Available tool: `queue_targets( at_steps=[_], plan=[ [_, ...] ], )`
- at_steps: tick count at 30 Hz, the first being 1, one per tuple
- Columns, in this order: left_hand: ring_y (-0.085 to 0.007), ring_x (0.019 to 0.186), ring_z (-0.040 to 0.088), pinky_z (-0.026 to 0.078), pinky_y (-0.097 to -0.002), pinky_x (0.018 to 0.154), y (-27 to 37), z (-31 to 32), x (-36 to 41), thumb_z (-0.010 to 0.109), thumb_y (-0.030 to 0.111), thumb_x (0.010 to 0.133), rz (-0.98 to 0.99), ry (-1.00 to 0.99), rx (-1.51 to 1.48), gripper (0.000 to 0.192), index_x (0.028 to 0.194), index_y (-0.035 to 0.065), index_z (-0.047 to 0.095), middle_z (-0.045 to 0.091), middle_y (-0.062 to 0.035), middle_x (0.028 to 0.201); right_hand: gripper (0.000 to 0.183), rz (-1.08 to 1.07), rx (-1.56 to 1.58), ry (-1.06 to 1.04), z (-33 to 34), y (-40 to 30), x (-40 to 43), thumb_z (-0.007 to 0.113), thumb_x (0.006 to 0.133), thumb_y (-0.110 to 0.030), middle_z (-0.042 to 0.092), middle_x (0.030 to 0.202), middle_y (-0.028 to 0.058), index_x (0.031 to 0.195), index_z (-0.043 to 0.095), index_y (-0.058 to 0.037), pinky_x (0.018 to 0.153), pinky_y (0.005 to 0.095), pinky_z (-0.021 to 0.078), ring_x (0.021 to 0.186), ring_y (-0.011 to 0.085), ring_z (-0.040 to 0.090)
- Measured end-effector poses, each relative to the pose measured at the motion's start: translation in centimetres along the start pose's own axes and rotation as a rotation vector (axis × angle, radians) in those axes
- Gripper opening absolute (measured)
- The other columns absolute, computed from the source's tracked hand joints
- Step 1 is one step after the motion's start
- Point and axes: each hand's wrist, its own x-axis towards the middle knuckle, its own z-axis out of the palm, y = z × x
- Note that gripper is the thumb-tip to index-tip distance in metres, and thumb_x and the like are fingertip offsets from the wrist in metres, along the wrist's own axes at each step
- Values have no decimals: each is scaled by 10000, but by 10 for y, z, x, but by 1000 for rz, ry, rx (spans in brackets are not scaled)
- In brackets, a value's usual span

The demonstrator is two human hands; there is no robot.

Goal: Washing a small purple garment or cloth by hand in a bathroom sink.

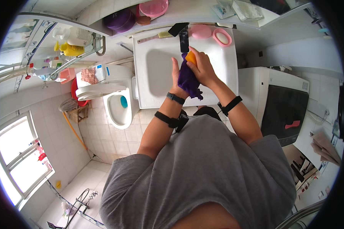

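Over the white washbasin, my right hand grips an orange block, probably a bar of soap, against a purple cloth. The cloth lies along the palm of my left hand, whose thumb points up and apart from it; its other fingers are hidden behind the cloth. The cloth's lower end hangs beside my left wrist. Just beyond both hands stands the black faucet.
A brush, a pink lidded dish and an open pink soap dish sit on the basin's back edge. A toilet stands to the left, a washing machine to the right. A shelf runs above the basin.
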Motion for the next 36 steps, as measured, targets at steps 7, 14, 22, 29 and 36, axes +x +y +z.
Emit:
queue_targets(
  at_steps=[7,14,22,29,36],
  plan=[
    [-320,1059,601,481,-417,959,2,-42,28,291,772,885,184,101,42,857,1253,50,572,632,-149,1165,646,-215,69,-44,-12,-50,-47,651,916,-235,509,1200,178,1468,354,-80,948,434,427,1061,375,494],
    [-303,1010,560,453,-417,934,-17,-77,50,293,771,890,310,461,63,785,1181,85,540,584,-148,1153,683,-194,58,-56,-15,-66,-50,671,893,-227,489,1264,174,1476,342,-93,962,444,430,1095,386,490],
    [-297,1088,576,456,-417,981,-12,-59,31,246,693,968,229,13,127,727,1252,82,520,583,-155,1203,549,-287,102,-91,-2,-49,-20,655,901,-238,550,1172,165,1380,441,-76,946,451,407,1048,362,519],
    [-315,1260,522,423,-433,1067,-10,-4,-6,252,823,881,-53,-77,-19,965,1480,73,354,493,-164,1404,509,-185,-179,9,-10,6,4,574,972,-298,553,1159,167,1418,417,-109,993,434,394,1105,355,519],
    [-311,1234,552,449,-432,1049,-5,4,-25,296,806,886,-6,-49,-73,987,1464,10,366,521,-176,1388,516,-84,121,171,-33,-16,5,548,996,-282,529,1223,194,1434,370,-76,934,414,476,1105,372,559]
  ],
)
